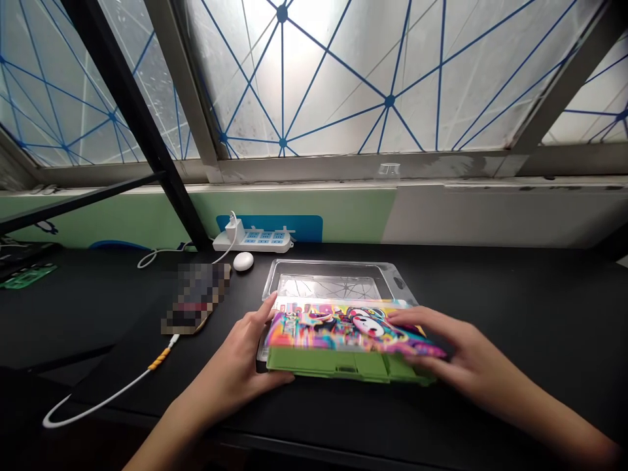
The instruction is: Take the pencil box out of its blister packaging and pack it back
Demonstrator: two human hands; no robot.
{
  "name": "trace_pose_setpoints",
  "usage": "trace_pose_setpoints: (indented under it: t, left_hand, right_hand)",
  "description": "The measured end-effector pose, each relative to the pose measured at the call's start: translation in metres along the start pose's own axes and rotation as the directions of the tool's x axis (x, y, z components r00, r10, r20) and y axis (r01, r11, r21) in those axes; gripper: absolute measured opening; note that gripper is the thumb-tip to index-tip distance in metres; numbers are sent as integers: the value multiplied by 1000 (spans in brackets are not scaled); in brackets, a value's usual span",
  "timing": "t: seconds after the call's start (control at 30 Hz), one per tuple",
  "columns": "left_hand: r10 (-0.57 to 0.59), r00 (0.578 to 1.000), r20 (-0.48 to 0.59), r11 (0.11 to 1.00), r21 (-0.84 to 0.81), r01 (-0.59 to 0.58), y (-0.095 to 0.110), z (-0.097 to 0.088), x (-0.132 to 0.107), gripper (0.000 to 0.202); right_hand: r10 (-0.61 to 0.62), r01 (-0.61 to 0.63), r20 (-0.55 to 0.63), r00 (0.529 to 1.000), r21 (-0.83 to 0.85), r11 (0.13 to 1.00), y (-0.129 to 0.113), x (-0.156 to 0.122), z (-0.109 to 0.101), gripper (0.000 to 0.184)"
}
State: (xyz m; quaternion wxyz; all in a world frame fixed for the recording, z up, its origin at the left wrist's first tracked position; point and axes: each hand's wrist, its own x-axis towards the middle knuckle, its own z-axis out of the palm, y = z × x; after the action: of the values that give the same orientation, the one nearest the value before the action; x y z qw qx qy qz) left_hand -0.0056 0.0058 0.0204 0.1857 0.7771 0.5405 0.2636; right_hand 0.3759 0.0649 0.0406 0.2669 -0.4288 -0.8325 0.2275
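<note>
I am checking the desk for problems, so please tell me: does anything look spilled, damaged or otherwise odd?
No spill or damage stands out. Only the phone, left of the left hand, looks odd: most of it appears pixelated.

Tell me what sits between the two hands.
In the head view, a colourful panel and a green piece lie between the left hand and the right hand, with a clear tray showing beyond.

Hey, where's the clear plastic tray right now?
In the head view, the clear plastic tray lies on the black desk just right of centre, partly covered by the colourful printed case between the left hand and the right hand.
</note>
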Motion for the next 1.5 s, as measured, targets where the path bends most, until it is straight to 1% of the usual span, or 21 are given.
trace_pose_setpoints:
  t: [0.03,0.13,0.2,0.23,0.27,0.33,0.43,0.5,0.57,0.63,0.73,0.77,0.83,0.9,0.97,1.07,1.13,1.23,1.33,1.43,1.5]
  left_hand:
    - [5,1000,-1,1000,-1,-5,0,0,0,119]
    - [-32,999,24,999,-10,32,2,0,-1,127]
    - [-67,997,39,998,-7,67,3,-1,-1,130]
    - [-78,996,43,997,-4,79,4,-1,-1,130]
    - [-83,995,45,996,-1,84,4,-1,0,130]
    - [-81,996,45,997,5,81,4,-2,1,130]
    - [-71,997,35,997,16,71,5,-3,2,123]
    - [-87,996,34,996,28,86,7,-2,3,108]
    - [-117,993,27,993,33,117,10,0,3,92]
    - [-136,991,11,990,31,135,14,4,2,85]
    - [-126,992,-27,991,37,127,17,11,2,81]
    - [-123,992,-41,991,43,125,17,13,1,80]
    - [-108,991,-74,993,48,112,15,16,0,78]
    - [-74,993,-96,997,32,77,13,18,-2,78]
    - [-39,994,-99,999,9,40,12,19,-3,74]
    - [-51,995,-82,997,46,55,14,20,-2,55]
    - [-68,995,-71,993,91,75,18,21,1,44]
    - [-56,998,-28,993,101,58,24,22,3,39]
    - [-62,998,-11,994,86,63,27,22,3,42]
    - [-79,996,-35,993,90,82,26,23,2,52]
    - [-81,996,-48,992,98,85,25,24,1,57]
  right_hand:
    - [48,-47,-9,999,50,998,1,5,-3,36]
    - [218,-210,-24,976,180,961,6,19,-4,47]
    - [298,-283,-40,954,222,933,10,23,-1,49]
    - [319,-300,-50,947,228,926,11,23,1,49]
    - [321,-301,-60,945,224,927,13,22,3,49]
    - [279,-259,-79,957,199,945,15,15,5,47]
    - [121,-111,-93,988,112,988,21,0,5,48]
    - [-15,17,-68,998,41,999,25,-9,4,59]
    - [-132,131,-23,991,-29,991,27,-16,5,71]
    - [-182,182,10,983,-111,977,28,-19,9,78]
    - [-150,141,-37,988,-177,974,28,-20,15,75]
    - [-137,126,-57,989,-171,977,28,-19,16,72]
    - [-144,133,-78,986,-132,982,27,-19,17,68]
    - [-130,123,-88,988,-84,989,26,-19,16,64]
    - [-57,54,-114,992,-28,998,24,-19,15,53]
    - [84,-81,-148,985,28,996,21,-18,13,41]
    - [145,-138,-157,977,58,989,20,-14,12,38]
    - [219,-200,-169,961,120,972,21,-7,14,39]
    - [254,-246,-172,952,63,967,21,-1,17,45]
    - [223,-235,-182,958,-44,971,21,1,18,47]
    - [203,-221,-193,960,-81,972,19,0,17,46]
